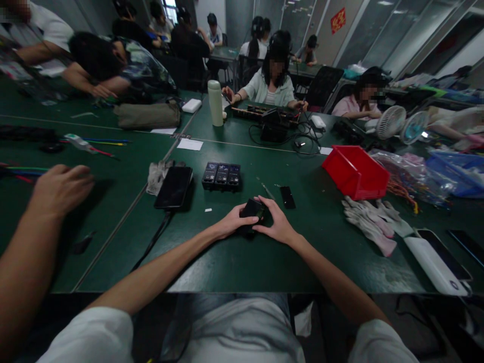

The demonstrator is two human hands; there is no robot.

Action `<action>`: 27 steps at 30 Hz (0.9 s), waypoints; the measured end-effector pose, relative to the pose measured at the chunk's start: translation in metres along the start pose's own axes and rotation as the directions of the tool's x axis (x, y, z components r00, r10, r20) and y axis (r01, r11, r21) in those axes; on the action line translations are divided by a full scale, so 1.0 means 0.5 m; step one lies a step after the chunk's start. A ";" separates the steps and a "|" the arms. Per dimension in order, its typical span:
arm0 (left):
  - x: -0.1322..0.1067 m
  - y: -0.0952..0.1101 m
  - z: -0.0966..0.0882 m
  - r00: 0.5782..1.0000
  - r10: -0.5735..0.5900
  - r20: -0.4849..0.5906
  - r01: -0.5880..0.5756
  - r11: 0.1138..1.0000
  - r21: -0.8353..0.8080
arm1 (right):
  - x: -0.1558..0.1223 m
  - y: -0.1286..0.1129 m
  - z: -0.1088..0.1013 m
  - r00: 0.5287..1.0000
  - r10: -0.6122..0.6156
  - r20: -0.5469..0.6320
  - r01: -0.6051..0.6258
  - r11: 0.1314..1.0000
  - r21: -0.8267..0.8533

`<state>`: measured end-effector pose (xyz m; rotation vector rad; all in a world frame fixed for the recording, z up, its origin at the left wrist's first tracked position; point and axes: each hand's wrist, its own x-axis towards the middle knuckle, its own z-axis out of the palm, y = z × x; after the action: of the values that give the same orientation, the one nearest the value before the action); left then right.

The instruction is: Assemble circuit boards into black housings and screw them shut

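Note:
A small black box-shaped part (252, 208) rests on the green table (242, 262) in front of me, gripped from both sides. My left hand (232, 222) curls round its left end. My right hand (278, 222) covers its right end, fingers bent over the top. Just beyond lie a row of three joined black modules with small screens (222, 176), a thin tool (267, 190) and a flat black strip (288, 197).
A black phone (174, 187) with a cable lies left, beside a grey glove (157, 174). A red bin (355, 172), pale gloves (372, 222) and a white power bank (434, 264) sit right. A neighbour's arm (41, 212) reaches in at left. Other people work at the tables behind.

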<state>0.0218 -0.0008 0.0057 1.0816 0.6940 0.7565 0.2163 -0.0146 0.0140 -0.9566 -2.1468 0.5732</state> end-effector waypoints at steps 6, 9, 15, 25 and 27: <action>-0.006 0.004 0.000 0.990 -0.056 0.128 0.059 0.998 -0.025 | 0.001 0.001 -0.003 0.995 0.098 -0.008 -0.096 0.984 0.151; -0.003 0.001 -0.003 0.992 -0.058 0.114 0.060 0.998 -0.012 | 0.002 0.002 -0.001 0.987 0.158 -0.031 -0.148 0.965 0.215; 0.004 0.002 -0.003 0.998 0.048 0.040 -0.053 0.991 0.122 | 0.005 0.012 -0.001 0.930 0.349 -0.118 -0.293 0.895 0.336; 0.002 0.002 0.006 0.998 0.018 0.060 -0.019 1.000 0.014 | 0.005 0.021 -0.008 0.955 0.279 -0.101 -0.234 0.918 0.322; 0.002 0.002 0.007 0.998 0.019 0.053 -0.021 0.999 0.025 | 0.005 0.022 -0.007 0.953 0.285 -0.102 -0.240 0.916 0.322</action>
<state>0.0249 -0.0014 0.0076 1.1293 0.6508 0.7355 0.2227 -0.0054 0.0106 -1.0823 -1.7443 0.9093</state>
